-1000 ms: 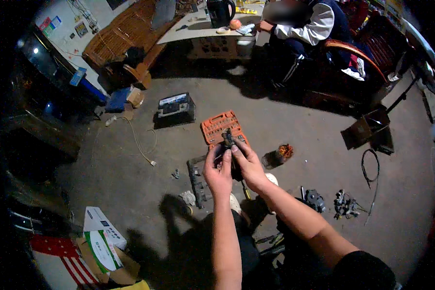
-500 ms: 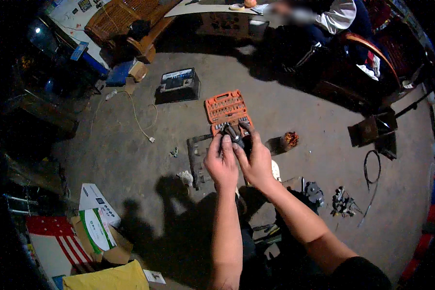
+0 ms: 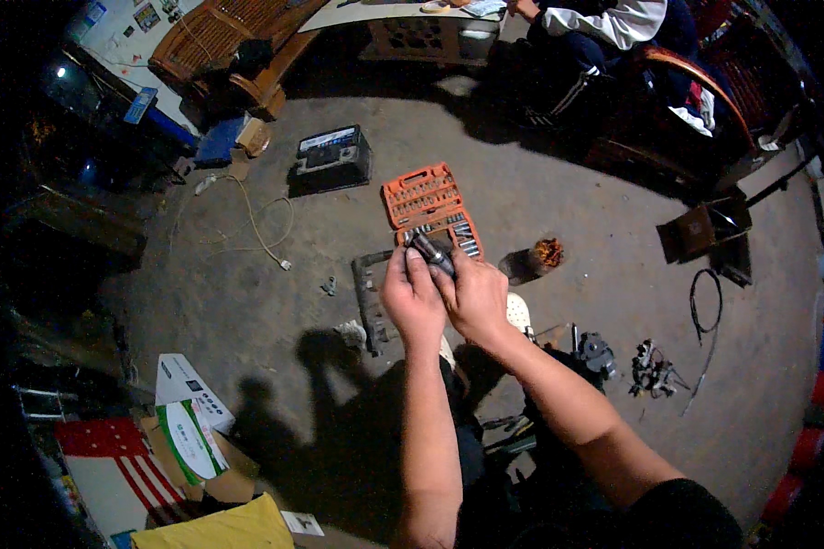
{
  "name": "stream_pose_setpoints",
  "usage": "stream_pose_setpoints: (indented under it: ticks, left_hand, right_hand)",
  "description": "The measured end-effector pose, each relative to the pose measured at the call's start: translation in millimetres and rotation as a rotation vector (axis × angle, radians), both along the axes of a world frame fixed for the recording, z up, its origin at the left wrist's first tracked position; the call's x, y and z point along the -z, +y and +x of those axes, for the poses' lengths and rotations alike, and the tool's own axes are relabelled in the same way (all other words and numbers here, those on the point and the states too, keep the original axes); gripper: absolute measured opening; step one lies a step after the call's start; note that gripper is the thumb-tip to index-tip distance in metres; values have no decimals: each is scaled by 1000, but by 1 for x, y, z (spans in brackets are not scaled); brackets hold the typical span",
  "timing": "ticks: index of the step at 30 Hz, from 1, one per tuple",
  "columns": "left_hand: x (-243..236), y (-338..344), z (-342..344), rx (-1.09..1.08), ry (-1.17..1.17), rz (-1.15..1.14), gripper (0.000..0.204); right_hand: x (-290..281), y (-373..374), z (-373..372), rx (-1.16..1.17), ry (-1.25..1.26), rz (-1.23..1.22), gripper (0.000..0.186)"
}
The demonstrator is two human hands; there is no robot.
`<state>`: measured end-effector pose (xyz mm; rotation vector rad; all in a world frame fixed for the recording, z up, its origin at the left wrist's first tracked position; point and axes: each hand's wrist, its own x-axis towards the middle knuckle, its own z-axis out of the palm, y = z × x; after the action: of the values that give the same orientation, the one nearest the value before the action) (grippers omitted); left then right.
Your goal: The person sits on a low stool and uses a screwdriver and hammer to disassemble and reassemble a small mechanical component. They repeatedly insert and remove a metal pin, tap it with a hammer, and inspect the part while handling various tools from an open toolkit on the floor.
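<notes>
Between the left hand (image 3: 414,297) and the right hand (image 3: 478,293), we find a dark cylinder (image 3: 436,258), held up off the floor (image 3: 504,403) at a slant, its far end pointing up and to the left. We see the left fingers clamped on it, with the thumb laid along its side. We note the right fingers closed about its lower right end; some of their tips are hidden from us.

Just beyond the hands we record an open orange toolkit (image 3: 419,220) with rows of sockets, partly covered by them. Beside the left hand lies a dark frame (image 3: 370,316); near the right wrist we see a pale shoe (image 3: 518,312).

Farther right we list a can (image 3: 547,252) with orange contents, a dark housing (image 3: 597,355), a heap of metal parts (image 3: 655,370) and a black hose (image 3: 696,311). Farther left we list a battery (image 3: 331,161), a pale cord (image 3: 264,240) and, near the lower corner, a yellow cloth (image 3: 220,528). At the top we observe a seated person (image 3: 604,32) beside a table (image 3: 394,13).
</notes>
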<state>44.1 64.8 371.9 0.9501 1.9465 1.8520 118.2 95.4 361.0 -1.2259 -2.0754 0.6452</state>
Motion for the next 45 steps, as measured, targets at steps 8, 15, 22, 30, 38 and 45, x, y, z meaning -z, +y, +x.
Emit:
stream_pose_setpoints:
  ticks: [8, 15, 22, 30, 38, 45]
  left_hand:
    - [9, -1, 1, 24, 47, -15, 24]
    - [-2, -12, -3, 217, -338, 79, 31]
    - [-3, -18, -12, 315, -366, 120, 30]
    - [0, -15, -9, 333, -313, 115, 25]
    - [0, -15, -7, 307, -235, 11, 27]
    - [3, -6, 1, 336, -279, 34, 26]
  right_hand:
    - [11, -6, 3, -5, 104, -212, 35]
    - [9, -10, -7, -127, 479, -409, 38]
    - [7, -12, -9, -144, 628, -481, 46]
    - [8, -10, -8, -170, 813, -700, 53]
    - [11, -10, -11, -153, 853, -624, 52]
    - [8, 1, -8, -10, 930, -683, 53]
